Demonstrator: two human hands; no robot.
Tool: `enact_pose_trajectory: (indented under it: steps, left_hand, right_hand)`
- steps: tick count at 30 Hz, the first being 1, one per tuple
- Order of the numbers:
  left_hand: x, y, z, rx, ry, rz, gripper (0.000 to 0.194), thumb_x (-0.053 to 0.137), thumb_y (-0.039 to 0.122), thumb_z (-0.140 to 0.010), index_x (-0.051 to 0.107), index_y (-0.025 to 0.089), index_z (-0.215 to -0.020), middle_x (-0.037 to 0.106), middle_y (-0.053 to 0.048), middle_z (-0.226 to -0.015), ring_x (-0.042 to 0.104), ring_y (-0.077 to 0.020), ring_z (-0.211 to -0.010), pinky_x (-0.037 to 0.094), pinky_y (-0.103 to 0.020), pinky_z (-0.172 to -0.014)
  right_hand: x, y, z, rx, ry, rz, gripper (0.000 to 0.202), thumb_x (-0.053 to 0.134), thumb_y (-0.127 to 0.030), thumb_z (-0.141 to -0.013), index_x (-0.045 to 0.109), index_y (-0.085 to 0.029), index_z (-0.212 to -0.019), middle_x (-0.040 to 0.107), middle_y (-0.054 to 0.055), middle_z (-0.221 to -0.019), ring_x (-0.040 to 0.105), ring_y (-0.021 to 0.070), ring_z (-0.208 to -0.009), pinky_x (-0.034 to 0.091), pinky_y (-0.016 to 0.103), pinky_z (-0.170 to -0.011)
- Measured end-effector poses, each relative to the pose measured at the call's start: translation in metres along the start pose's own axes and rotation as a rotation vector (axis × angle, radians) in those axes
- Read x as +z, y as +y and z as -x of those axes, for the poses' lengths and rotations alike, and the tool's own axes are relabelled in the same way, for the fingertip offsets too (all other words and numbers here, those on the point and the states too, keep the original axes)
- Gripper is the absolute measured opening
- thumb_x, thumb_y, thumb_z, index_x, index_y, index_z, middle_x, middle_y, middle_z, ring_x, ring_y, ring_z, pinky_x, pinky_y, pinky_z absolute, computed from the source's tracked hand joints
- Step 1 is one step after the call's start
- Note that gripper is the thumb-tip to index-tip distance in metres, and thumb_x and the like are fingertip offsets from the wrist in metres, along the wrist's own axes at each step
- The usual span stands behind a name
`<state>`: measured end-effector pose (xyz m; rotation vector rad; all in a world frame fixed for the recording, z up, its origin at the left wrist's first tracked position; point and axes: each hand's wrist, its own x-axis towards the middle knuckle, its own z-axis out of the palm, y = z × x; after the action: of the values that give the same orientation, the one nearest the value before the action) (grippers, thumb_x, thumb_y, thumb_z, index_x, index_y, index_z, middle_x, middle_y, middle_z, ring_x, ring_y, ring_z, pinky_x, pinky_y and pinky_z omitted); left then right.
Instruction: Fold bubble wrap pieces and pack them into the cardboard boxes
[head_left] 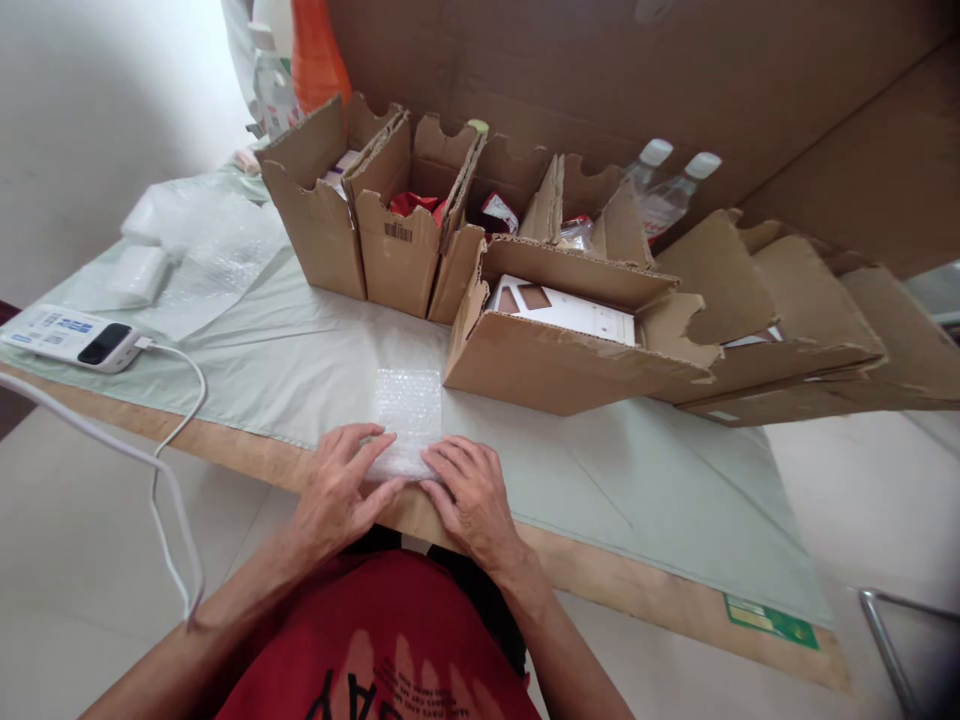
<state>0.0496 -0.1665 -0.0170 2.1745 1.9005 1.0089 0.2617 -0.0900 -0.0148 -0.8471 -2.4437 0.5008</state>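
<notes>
- We had the left hand bent round the near left corner of a small piece of bubble wrap, thumb on the near side and fingers over the top, grasping it lightly.
- We had the right hand at the near right corner, gripping it in the same way, the two hands just apart.
- We saw that piece lying at the front edge of the counter, its far part flat on the pale green cloth.
- Just beyond its right side we had a cardboard bin with a white box tilted inside.
- Behind that bin we saw a row of upright cartons, one holding something red; more open cartons stood to the right.
- To the left we had a white device with a dark display, a cable plugged into its end, and beyond it a loose bubble-wrap sheet.
- At the back we saw two clear bottles with white caps and, far left, an orange bottle beside another clear one.
</notes>
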Motion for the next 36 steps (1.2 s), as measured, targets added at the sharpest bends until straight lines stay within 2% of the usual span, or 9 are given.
enact_pose_trajectory:
  steps: [3, 7, 12, 18, 22, 26, 28, 32, 36]
  left_hand:
    - [-0.005, 0.003, 0.007, 0.030, -0.039, 0.049, 0.031, 0.060, 0.024, -0.098, 0.060, 0.016, -0.128, 0.070, -0.011, -0.110, 0.061, -0.0267, -0.107, 0.049, -0.043, -0.094]
    - [0.003, -0.004, -0.003, -0.102, -0.046, 0.033, 0.029, 0.055, 0.027, -0.101, 0.062, 0.015, -0.126, 0.072, -0.009, -0.097, 0.064, -0.0265, -0.095, 0.052, -0.044, -0.089]
    - [0.005, -0.008, -0.013, -0.307, 0.065, 0.081, 0.036, 0.056, 0.037, -0.098, 0.064, 0.016, -0.127, 0.069, -0.014, -0.113, 0.065, -0.0295, -0.103, 0.054, -0.048, -0.092]
    - [-0.008, 0.021, 0.000, -0.904, 0.140, 0.945, 0.062, 0.080, 0.045, -0.079, 0.060, 0.019, -0.132, 0.070, -0.011, -0.121, 0.068, -0.0260, -0.110, 0.054, -0.042, -0.098]
    - [-0.002, 0.039, -0.008, -1.037, 0.040, 1.432, 0.056, 0.089, 0.039, -0.068, 0.069, 0.016, -0.115, 0.075, -0.009, -0.108, 0.068, -0.0265, -0.108, 0.054, -0.038, -0.096]
    - [0.007, 0.052, -0.016, -1.077, 0.118, 1.500, 0.053, 0.092, 0.035, -0.064, 0.071, 0.017, -0.109, 0.075, -0.005, -0.101, 0.068, -0.0196, -0.096, 0.055, -0.029, -0.087]
    - [0.012, 0.058, -0.018, -1.063, 0.121, 1.493, 0.051, 0.093, 0.037, -0.065, 0.070, 0.017, -0.105, 0.074, -0.004, -0.097, 0.067, -0.0171, -0.090, 0.055, -0.026, -0.083]
    - [0.018, 0.065, -0.024, -0.948, 0.005, 1.408, 0.045, 0.091, 0.041, -0.069, 0.068, 0.018, -0.100, 0.071, 0.000, -0.084, 0.064, -0.0134, -0.077, 0.053, -0.022, -0.071]
    - [0.024, 0.059, -0.031, -0.649, -0.067, 1.318, 0.054, 0.081, 0.057, -0.077, 0.065, 0.021, -0.114, 0.076, -0.007, -0.099, 0.071, -0.0219, -0.090, 0.059, -0.032, -0.079]
  right_hand:
    - [-0.005, -0.002, 0.001, 0.072, -0.021, -0.111, 0.023, 0.059, -0.026, -0.101, 0.070, -0.020, -0.121, 0.078, 0.008, -0.109, 0.066, 0.0244, -0.108, 0.048, 0.041, -0.097]
    - [-0.005, -0.005, 0.002, 0.085, 0.040, -0.028, 0.036, 0.057, -0.033, -0.102, 0.063, -0.017, -0.134, 0.069, 0.015, -0.132, 0.062, 0.0271, -0.120, 0.047, 0.043, -0.101]
    - [0.010, 0.000, -0.009, 0.027, 0.013, 0.081, 0.028, 0.061, -0.027, -0.099, 0.070, -0.020, -0.124, 0.072, 0.012, -0.129, 0.062, 0.0295, -0.120, 0.045, 0.046, -0.102]
    - [0.003, -0.007, -0.015, 0.323, 0.045, -0.255, 0.025, 0.057, -0.031, -0.101, 0.073, -0.023, -0.118, 0.079, 0.007, -0.110, 0.069, 0.0241, -0.101, 0.051, 0.041, -0.094]
    - [-0.012, -0.019, 0.000, 0.400, -0.015, -0.397, 0.024, 0.060, -0.036, -0.097, 0.074, -0.025, -0.113, 0.077, 0.007, -0.113, 0.068, 0.0252, -0.107, 0.050, 0.043, -0.101]
    - [-0.020, -0.019, 0.019, 0.568, 0.104, -0.610, 0.062, 0.070, -0.052, -0.087, 0.058, -0.022, -0.140, 0.060, 0.016, -0.144, 0.061, 0.0297, -0.126, 0.051, 0.045, -0.104]
    - [-0.022, -0.020, 0.027, 0.624, 0.073, -0.851, 0.072, 0.072, -0.054, -0.084, 0.051, -0.020, -0.144, 0.063, 0.017, -0.140, 0.067, 0.0276, -0.119, 0.057, 0.039, -0.096]
    - [-0.040, -0.022, 0.032, 0.688, 0.126, -0.858, 0.033, 0.069, -0.042, -0.087, 0.067, -0.019, -0.110, 0.074, 0.006, -0.096, 0.070, 0.0187, -0.083, 0.059, 0.029, -0.074]
    - [-0.107, -0.010, 0.023, 0.589, 0.251, -0.555, 0.024, 0.071, -0.036, -0.087, 0.072, -0.022, -0.107, 0.074, 0.003, -0.087, 0.067, 0.0170, -0.076, 0.057, 0.027, -0.068]
